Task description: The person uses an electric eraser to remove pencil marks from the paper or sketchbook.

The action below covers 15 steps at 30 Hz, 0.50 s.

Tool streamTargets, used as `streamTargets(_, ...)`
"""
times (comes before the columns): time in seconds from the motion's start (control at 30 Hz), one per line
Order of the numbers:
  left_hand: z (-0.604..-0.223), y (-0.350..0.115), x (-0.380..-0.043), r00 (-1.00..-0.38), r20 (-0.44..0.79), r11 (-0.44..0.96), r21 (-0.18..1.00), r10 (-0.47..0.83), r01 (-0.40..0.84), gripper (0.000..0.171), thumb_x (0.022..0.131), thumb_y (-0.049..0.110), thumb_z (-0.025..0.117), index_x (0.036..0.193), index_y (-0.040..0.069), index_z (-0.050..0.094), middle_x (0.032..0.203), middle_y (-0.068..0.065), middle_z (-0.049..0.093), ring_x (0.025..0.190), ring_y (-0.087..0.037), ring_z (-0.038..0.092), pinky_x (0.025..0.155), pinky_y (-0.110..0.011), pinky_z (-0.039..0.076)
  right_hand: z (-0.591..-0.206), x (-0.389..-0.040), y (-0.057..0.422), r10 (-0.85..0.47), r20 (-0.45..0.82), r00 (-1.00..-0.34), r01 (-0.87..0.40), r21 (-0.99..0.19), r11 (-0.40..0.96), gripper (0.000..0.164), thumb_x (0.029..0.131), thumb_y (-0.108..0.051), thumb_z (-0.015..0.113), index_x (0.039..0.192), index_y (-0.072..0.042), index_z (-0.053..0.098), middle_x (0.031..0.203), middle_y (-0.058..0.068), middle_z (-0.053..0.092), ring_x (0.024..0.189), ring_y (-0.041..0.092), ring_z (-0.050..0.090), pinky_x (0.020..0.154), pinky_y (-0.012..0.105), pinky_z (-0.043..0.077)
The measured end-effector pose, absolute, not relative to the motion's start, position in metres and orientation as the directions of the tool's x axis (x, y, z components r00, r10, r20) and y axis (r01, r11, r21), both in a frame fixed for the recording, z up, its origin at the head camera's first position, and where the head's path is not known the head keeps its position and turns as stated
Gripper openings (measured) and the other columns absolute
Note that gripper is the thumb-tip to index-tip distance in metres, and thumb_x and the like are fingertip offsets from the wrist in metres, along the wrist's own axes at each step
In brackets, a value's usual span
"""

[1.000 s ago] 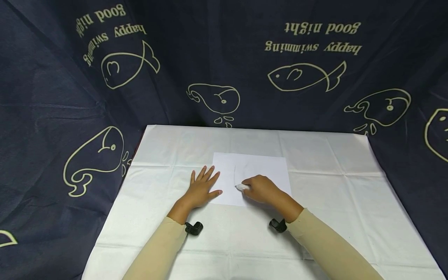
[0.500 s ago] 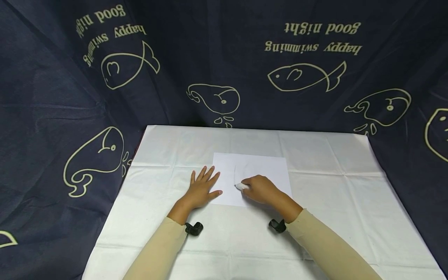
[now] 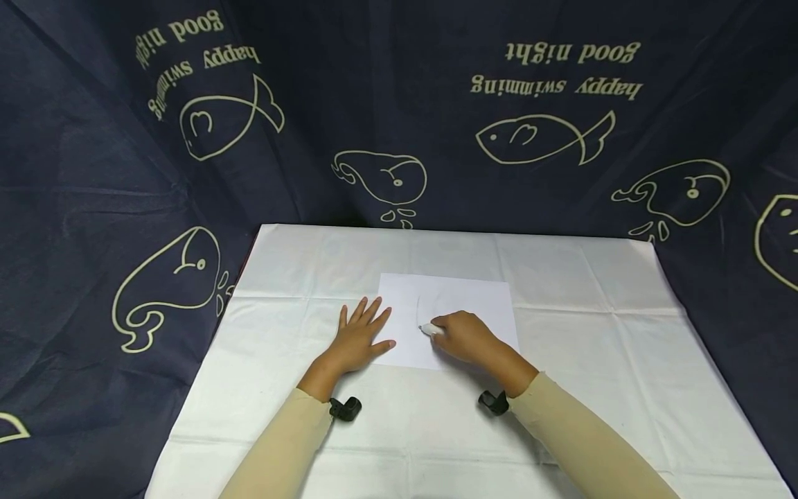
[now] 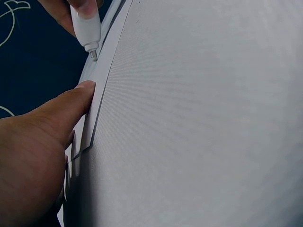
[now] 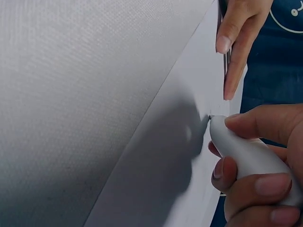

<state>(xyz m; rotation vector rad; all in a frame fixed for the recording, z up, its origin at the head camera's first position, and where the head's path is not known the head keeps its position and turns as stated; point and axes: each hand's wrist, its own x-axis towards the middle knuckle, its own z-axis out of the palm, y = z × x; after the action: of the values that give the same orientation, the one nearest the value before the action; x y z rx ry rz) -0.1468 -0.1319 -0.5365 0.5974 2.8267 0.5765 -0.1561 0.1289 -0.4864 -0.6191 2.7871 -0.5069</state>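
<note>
A sheet of white paper (image 3: pixel 474 291) lies on the white cloth, with a thin dark line (image 3: pixel 418 310) and fainter marks to its right. My left hand (image 3: pixel 354 342) lies with fingers spread over the sheet's left edge; its thumb (image 4: pixel 78 101) presses the paper in the left wrist view. In my right hand (image 3: pixel 467 338) I grip a thick white electric eraser (image 5: pixel 248 156), forefinger along its top and the other fingers curled round the body. Its short narrow tip (image 4: pixel 93 54) points left and meets the paper at the line's lower end.
A creased white cloth (image 3: pixel 580 388) covers the table. Behind and beside it hangs a dark blue curtain (image 3: pixel 436 83) printed with fish and whales. Each wrist carries a small black camera, such as the left one (image 3: pixel 346 409).
The eraser's tip has crept slightly up along the line, away from me, and the line's lower end now stops higher. My left hand has stayed in place.
</note>
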Motion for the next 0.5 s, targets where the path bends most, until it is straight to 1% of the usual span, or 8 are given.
streamTargets(0.13, -0.5369, -0.1323, -0.1466, -0.899, -0.113, 0.846, 0.405, 0.424, 0.348, 0.075, 0.101, 0.056, 0.050, 0.162, 0.021, 0.025, 0.172, -0.005, 0.008, 0.160, -0.034, -0.001, 0.122, -0.068, -0.005, -0.4870, -0.1567, 0.1286, -0.458, -0.163, -0.874, -0.368, -0.395, 0.842, 0.031, 0.094, -0.021, 0.068, 0.122, -0.010, 0.074, 0.110, 0.009, 0.077, 0.099, 0.027, 0.071, 0.088, 0.046, 0.056)
streamTargets(0.33, -0.5362, -0.1322, -0.1462, -0.899, -0.099, 0.838, 0.417, 0.427, 0.353, 0.074, 0.101, 0.054, 0.052, 0.162, 0.020, 0.027, 0.172, -0.007, 0.010, 0.160, -0.035, 0.001, 0.122, -0.069, -0.005, -0.4866, -0.1567, 0.1277, -0.443, -0.164, -0.881, -0.356, -0.385, 0.851, 0.033, 0.095, -0.023, 0.068, 0.125, -0.009, 0.072, 0.115, 0.010, 0.076, 0.109, 0.032, 0.070, 0.095, 0.049, 0.055)
streamTargets(0.5, -0.5373, -0.1324, -0.1462, -0.898, -0.104, 0.840, 0.412, 0.427, 0.352, 0.075, 0.101, 0.056, 0.051, 0.162, 0.020, 0.026, 0.172, -0.006, 0.009, 0.160, -0.035, 0.000, 0.122, -0.069, -0.005, -0.4850, -0.1556, 0.1263, -0.461, -0.162, -0.872, -0.373, -0.389, 0.842, 0.032, 0.094, -0.020, 0.069, 0.123, -0.008, 0.073, 0.113, 0.011, 0.076, 0.106, 0.031, 0.071, 0.092, 0.048, 0.056)
